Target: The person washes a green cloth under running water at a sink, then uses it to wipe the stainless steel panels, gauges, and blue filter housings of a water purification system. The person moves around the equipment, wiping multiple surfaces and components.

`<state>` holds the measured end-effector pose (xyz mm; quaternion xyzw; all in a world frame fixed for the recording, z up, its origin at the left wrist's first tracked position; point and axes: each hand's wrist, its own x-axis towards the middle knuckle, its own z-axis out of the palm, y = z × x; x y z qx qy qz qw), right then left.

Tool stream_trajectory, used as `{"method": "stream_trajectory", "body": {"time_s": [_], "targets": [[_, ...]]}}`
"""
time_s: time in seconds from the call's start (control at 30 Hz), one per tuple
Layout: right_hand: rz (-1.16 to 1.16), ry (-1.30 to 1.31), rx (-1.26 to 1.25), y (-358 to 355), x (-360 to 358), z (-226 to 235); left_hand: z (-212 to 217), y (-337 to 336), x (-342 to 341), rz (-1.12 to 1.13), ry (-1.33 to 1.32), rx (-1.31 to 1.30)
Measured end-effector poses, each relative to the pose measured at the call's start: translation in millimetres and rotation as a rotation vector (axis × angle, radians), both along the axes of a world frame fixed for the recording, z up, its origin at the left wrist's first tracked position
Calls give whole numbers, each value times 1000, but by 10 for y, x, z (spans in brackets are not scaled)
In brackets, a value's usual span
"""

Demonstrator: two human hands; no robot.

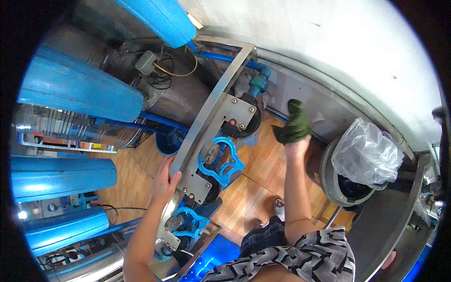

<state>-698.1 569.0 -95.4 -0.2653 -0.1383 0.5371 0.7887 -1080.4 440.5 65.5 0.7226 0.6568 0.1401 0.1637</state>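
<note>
Standing over all else, the steel frame [213, 105] is rigid and looks heavy, best gripped along its flat bar. The left hand [164, 181] rests there, fingers curled loosely over the edge. Beyond the blue clamps [221, 160], the right hand [297, 146] closes tightly on a dark green rag [293, 124], soft, light, easily bunched, pressed toward the wall.
</note>
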Motion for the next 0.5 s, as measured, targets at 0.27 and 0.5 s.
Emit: {"method": "stream_trajectory", "body": {"time_s": [0.27,0.5], "targets": [[337,-297,-202,512,-985,-2112,-38,-10,-20,57,68,-40],[533,-184,-405,1023,-987,-3197,-24,-76,-69,187,-47,-175]]}}
